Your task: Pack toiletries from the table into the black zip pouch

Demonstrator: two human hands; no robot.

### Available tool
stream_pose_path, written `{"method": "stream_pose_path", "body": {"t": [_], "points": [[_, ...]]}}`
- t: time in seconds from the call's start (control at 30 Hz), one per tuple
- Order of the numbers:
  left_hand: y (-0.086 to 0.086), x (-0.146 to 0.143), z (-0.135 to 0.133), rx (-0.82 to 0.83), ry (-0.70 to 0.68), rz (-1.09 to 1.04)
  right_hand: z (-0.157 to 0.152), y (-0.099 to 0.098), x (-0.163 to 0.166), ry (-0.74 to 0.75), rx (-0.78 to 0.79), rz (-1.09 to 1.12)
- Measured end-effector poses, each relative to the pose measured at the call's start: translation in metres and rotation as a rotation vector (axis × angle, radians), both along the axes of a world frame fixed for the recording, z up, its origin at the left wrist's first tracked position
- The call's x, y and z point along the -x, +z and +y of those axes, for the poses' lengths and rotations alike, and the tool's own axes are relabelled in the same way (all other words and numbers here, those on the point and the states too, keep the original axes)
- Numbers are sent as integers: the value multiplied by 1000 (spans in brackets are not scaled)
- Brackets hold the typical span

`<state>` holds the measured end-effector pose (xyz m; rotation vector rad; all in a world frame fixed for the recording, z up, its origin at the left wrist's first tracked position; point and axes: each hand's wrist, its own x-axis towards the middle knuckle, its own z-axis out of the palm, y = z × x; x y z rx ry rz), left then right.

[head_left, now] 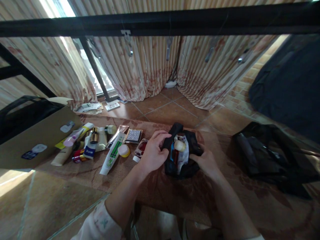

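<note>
A small black pouch (190, 166) lies open on a brown mat (155, 186) in front of me. Tubes and a cream-capped item (180, 145) stick out of its mouth. My left hand (153, 151) grips the pouch's left rim with fingers curled round the fabric. My right hand (206, 161) holds the right side of the pouch, thumb and fingers pressed on its edge. Left of the pouch lies a spread of cosmetics: a white and green tube (112, 154), a small yellow jar (124, 150), a glittery compact (134, 136) and several bottles.
A cardboard box (32, 140) with stickers stands at the left. A large black bag (270, 156) lies on the mat to the right. Dark clothing (290, 83) hangs at upper right. A black metal bar (160, 23) crosses above, curtains behind, tiled floor beyond.
</note>
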<state>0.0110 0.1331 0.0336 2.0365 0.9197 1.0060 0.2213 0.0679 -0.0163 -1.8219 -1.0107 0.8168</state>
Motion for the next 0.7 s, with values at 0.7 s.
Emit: {"method": "stream_pose_path", "body": {"t": [0.7], "points": [[3, -1, -3, -46, 28, -60, -1, 7, 5, -90, -394, 277]]}}
